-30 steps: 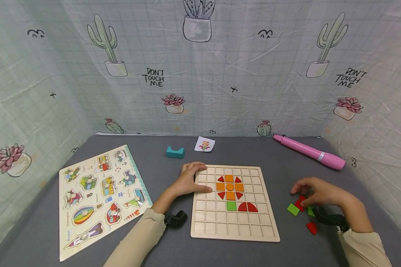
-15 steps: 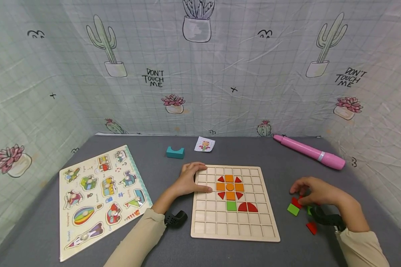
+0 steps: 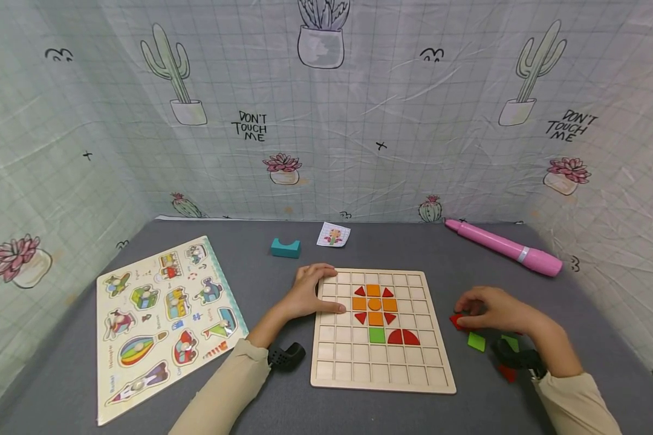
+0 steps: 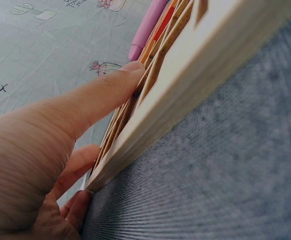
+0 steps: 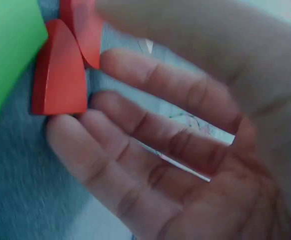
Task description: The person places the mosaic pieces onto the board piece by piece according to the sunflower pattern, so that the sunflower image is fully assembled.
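My left hand (image 3: 309, 293) holds the upper-left corner of a pale wooden grid board (image 3: 343, 352); its thumb lies on top, the fingers at the edge. On the board sit orange squares, an orange circle (image 3: 373, 305), small red triangles, a green square (image 3: 376, 335) and two red quarter-circles (image 3: 402, 338). To the right of the board, my right hand (image 3: 495, 309) pinches a red quarter-circle block (image 5: 83, 27) between thumb and index finger. Another red block (image 5: 60, 75) touches it by the fingertips. Close beside are green blocks (image 3: 476, 341) and a red one (image 3: 507, 373), partly hidden by the wrist camera.
A picture puzzle board (image 3: 168, 326) lies at the left. Toward the back are a teal arch block (image 3: 285, 248), a small pattern card (image 3: 334, 235) and a pink pen-shaped stick (image 3: 503, 248). A printed cloth (image 3: 381, 121) hangs behind the grey table.
My right hand has moved left toward the board, bringing red pieces out of the loose pile. The left hand and the board have stayed in place.
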`<state>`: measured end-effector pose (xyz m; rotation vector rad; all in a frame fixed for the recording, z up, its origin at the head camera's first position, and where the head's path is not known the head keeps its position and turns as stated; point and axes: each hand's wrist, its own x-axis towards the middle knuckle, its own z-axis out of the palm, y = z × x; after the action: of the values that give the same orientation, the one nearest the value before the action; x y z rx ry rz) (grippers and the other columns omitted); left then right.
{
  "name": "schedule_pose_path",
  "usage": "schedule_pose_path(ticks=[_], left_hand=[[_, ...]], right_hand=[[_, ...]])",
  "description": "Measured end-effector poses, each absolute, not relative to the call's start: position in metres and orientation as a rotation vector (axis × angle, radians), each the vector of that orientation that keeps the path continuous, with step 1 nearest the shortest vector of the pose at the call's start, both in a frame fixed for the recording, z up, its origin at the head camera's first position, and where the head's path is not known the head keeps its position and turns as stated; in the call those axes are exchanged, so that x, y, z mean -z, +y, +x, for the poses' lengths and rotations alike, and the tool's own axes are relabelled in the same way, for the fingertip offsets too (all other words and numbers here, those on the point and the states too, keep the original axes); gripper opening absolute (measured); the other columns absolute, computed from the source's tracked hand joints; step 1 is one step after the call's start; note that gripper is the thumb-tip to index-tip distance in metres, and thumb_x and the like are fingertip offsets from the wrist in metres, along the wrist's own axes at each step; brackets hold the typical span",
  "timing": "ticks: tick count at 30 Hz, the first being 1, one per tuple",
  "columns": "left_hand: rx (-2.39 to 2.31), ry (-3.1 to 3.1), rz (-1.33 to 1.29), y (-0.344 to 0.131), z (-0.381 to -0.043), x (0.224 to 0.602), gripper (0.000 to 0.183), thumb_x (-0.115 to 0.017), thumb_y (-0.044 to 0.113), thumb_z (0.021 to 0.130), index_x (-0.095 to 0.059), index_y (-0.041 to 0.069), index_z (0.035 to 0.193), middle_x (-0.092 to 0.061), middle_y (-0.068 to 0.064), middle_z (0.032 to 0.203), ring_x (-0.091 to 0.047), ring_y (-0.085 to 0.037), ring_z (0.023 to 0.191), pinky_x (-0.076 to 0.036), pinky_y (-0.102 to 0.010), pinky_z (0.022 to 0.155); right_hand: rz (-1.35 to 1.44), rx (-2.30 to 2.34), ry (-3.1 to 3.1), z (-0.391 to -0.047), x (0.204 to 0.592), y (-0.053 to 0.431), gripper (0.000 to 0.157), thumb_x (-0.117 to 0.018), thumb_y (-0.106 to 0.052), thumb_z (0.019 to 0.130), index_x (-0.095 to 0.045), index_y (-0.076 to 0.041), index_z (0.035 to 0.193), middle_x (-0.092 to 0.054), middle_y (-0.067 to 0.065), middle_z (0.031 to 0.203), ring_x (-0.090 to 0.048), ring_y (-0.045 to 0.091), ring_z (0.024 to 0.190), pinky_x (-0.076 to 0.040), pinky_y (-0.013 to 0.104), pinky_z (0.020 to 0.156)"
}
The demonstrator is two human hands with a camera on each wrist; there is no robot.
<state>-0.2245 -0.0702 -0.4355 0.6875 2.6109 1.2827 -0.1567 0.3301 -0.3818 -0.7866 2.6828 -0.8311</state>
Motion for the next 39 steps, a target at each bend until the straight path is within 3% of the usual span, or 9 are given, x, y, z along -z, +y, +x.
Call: schedule_pose_path(ticks=[6,14,23,39], left_hand=[[-1.276,2.613,0.687,-0.070,-0.225,0.435,0.074,-0.088,0.030,0.070,-0.057,0.008,0.133,-0.043,-0.008,0.145,-0.024,-0.031,0.131,-0.028,-0.052,0.105],[-1.274,2.610,0.691,-0.069,-0.225,0.436,0.075,-0.088,0.029,0.070,-0.057,0.007,0.134,-0.042,-0.009,0.146,-0.023,-0.031,0.132,-0.027,-0.052,0.105],[-1.271,2.609,0.695,-0.069,-0.226,0.436,0.075,-0.088,0.029,0.070,-0.056,0.007,0.134,-0.041,-0.009,0.146,-0.022,-0.032,0.133,-0.027,-0.052,0.106],[-1.283,2.612,0.717,-0.071,-0.225,0.435,0.075,-0.088,0.029,0.070,-0.056,0.006,0.134,-0.042,-0.011,0.145,-0.023,-0.034,0.133,-0.027,-0.054,0.106]], right_hand=[[-0.823,0.853,2.670,-0.157,0.382,0.320,0.018,-0.078,-0.017,0.083,-0.068,-0.007,0.094,-0.060,-0.004,0.088,-0.054,0.005,0.074,-0.048,0.026,0.064],[-0.830,0.835,2.684,-0.158,0.384,0.313,0.010,-0.073,-0.017,0.088,-0.066,-0.011,0.089,-0.054,-0.011,0.077,-0.048,0.000,0.068,-0.044,0.025,0.059],[-0.815,0.887,2.583,-0.157,0.383,0.315,0.024,-0.078,-0.016,0.083,-0.067,-0.006,0.101,-0.060,-0.001,0.093,-0.053,0.009,0.077,-0.048,0.026,0.065],[-0.819,0.869,2.581,-0.157,0.381,0.311,0.018,-0.075,-0.010,0.084,-0.068,-0.004,0.099,-0.060,-0.001,0.090,-0.052,0.003,0.074,-0.049,0.025,0.063]])
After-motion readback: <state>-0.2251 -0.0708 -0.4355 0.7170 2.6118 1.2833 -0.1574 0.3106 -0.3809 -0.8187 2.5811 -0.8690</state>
